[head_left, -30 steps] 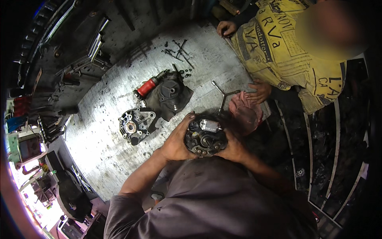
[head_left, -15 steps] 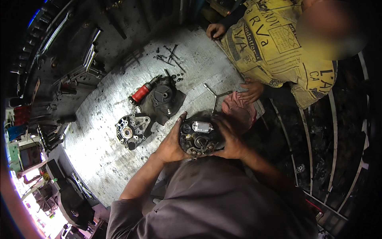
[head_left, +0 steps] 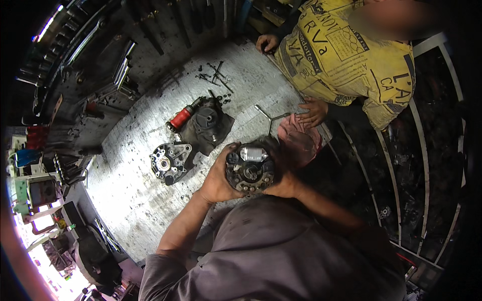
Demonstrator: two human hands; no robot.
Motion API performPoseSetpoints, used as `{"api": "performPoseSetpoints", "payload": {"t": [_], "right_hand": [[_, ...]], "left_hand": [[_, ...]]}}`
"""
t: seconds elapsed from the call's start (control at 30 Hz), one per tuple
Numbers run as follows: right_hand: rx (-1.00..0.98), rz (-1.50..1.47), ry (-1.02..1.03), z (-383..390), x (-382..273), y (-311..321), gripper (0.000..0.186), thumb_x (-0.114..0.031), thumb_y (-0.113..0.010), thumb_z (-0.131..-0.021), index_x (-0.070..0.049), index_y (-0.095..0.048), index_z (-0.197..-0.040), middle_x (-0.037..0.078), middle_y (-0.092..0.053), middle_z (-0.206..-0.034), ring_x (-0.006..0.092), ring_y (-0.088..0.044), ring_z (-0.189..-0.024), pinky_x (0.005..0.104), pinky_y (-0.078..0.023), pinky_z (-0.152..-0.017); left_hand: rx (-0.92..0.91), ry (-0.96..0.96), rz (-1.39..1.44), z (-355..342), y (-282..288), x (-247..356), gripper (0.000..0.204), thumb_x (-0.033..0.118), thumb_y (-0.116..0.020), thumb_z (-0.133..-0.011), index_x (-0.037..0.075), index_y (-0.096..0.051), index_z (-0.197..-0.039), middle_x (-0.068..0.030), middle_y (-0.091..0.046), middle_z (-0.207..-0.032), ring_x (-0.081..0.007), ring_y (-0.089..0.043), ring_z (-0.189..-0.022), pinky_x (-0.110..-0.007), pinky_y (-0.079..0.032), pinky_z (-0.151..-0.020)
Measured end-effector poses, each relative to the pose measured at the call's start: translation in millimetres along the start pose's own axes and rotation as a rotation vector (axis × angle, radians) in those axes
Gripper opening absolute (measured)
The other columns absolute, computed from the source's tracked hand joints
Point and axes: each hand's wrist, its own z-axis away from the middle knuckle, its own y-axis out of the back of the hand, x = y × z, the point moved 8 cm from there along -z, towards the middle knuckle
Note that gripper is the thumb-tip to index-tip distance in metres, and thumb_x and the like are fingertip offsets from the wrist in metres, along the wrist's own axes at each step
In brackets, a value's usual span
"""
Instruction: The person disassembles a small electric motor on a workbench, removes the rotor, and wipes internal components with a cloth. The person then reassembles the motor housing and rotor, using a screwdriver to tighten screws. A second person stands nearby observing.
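Close to my body, over the near edge of the worktable, I hold a round alternator point(head_left: 250, 174) between both hands. A shiny silver block point(head_left: 254, 153) sits on its upper part, and a shaft end shows in its middle. My left hand point(head_left: 219, 180) wraps its left side. My right hand point(head_left: 284, 185) grips its right side, with the fingers largely in shadow. To the left lies a cast metal end housing point(head_left: 182, 152) with a bearing in it. Beyond the alternator rests a Y-shaped socket wrench point(head_left: 271, 119), next to a crumpled pink cloth point(head_left: 299, 142).
A red-bodied tool point(head_left: 182, 118) lies against a dark round machine part point(head_left: 206, 119) on a dark cloth. Farther back are long bolts point(head_left: 217, 76) and small nuts. A co-worker in yellow rests a hand point(head_left: 315, 111) on the metal-topped table point(head_left: 125, 175). Tools hang at the left.
The alternator has tipped slightly in my hands and come a little to the left, so its silver block shows at another angle. The co-worker leans slightly differently; the table parts stay put.
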Motion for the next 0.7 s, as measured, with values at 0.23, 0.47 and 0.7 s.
{"api": "performPoseSetpoints", "payload": {"t": [0.23, 0.47, 0.7], "right_hand": [[-0.043, -0.097, -0.005, -11, -7, 3, 0.120, -0.032, -0.105, -0.062, -0.005, -0.041, -0.160, 0.021, -0.051, -0.153, 0.0447, -0.048, -0.147, 0.0572, -0.037, -0.126], [-0.080, -0.118, -0.035, -16, -27, 23, 0.128, -0.035, -0.105, -0.063, -0.001, -0.035, -0.165, 0.025, -0.047, -0.161, 0.0471, -0.043, -0.154, 0.0554, -0.035, -0.130], [-0.112, 0.163, -0.045, -36, -67, 52, 0.138, -0.047, -0.105, -0.065, 0.002, -0.030, -0.169, 0.030, -0.040, -0.170, 0.0478, -0.035, -0.162, 0.0563, -0.029, -0.135]], "left_hand": [[-0.041, 0.077, -0.076, -5, 7, 14, 0.133, 0.033, -0.108, -0.058, -0.004, -0.037, -0.163, -0.0256, -0.054, -0.160, -0.0402, -0.056, -0.149, -0.045, -0.044, -0.128], [-0.019, 0.078, -0.087, -8, 16, 34, 0.137, 0.037, -0.109, -0.055, -0.003, -0.037, -0.164, -0.0262, -0.053, -0.162, -0.0414, -0.053, -0.152, -0.046, -0.043, -0.129], [0.013, -0.018, -0.272, -13, 41, 80, 0.139, 0.037, -0.109, -0.052, -0.001, -0.038, -0.165, -0.0229, -0.053, -0.162, -0.0381, -0.054, -0.152, -0.046, -0.042, -0.130]]}}
